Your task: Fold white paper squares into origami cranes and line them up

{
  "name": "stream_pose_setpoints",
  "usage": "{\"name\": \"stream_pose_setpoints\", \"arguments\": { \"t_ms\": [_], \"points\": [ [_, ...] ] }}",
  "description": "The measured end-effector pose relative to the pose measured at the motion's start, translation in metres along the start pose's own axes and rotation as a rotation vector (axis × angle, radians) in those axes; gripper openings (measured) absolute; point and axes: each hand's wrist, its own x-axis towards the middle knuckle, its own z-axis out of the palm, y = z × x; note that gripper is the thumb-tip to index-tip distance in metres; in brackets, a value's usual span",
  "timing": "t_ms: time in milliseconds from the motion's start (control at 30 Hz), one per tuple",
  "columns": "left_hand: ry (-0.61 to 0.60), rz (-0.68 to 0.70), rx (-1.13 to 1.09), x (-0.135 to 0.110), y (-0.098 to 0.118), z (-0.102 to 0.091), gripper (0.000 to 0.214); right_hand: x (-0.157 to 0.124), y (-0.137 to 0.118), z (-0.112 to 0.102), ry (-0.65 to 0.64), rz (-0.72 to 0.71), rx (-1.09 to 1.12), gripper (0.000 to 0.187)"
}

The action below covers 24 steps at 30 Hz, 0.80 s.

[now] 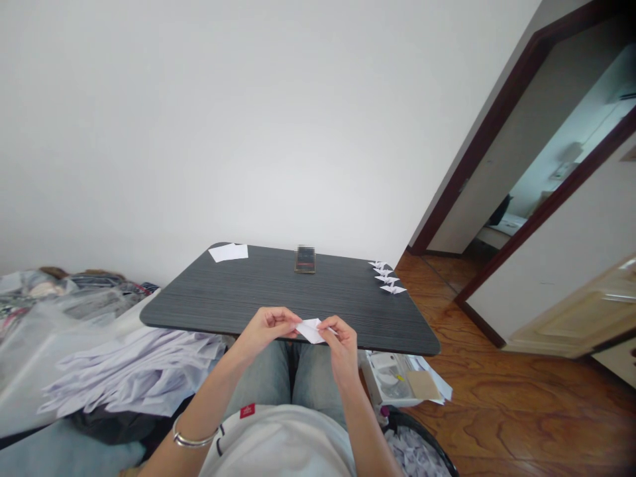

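Observation:
A small folded piece of white paper [311, 330] is held between my two hands, just above the near edge of the dark table [238, 291]. My left hand [272, 327] pinches its left corner between thumb and fingers. On the other side, my right hand [340, 336] grips the right part, and its fingers hide some of the folds. Several finished white paper cranes [392, 289] stand in a row at the table's right edge. Flat white paper sheets [229, 252] lie at the far left corner.
A phone-like dark object [305, 260] stands at the table's back. Below right are a white box [392, 381] of odds and ends and a black bin [420, 454] full of white paper pieces. White cloth-like folds [129, 371] and plastic bags [64, 338] are heaped at left.

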Motion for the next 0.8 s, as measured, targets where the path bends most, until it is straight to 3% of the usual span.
{"name": "stream_pose_setpoints", "arguments": {
  "t_ms": [167, 400, 800],
  "points": [
    [-0.041, -0.005, 0.017, -0.003, 0.004, 0.006, 0.025, -0.003, -0.006, 0.002, -0.032, -0.004, -0.011, 0.007],
    [0.012, 0.029, -0.043, 0.001, -0.002, 0.021, 0.026, -0.007, -0.016, 0.003, -0.066, -0.032, -0.066, 0.006],
    [0.087, 0.072, 0.038, 0.000, -0.005, 0.018, 0.020, -0.008, -0.015, 0.005, -0.103, 0.019, 0.021, 0.006]
  ]
}}
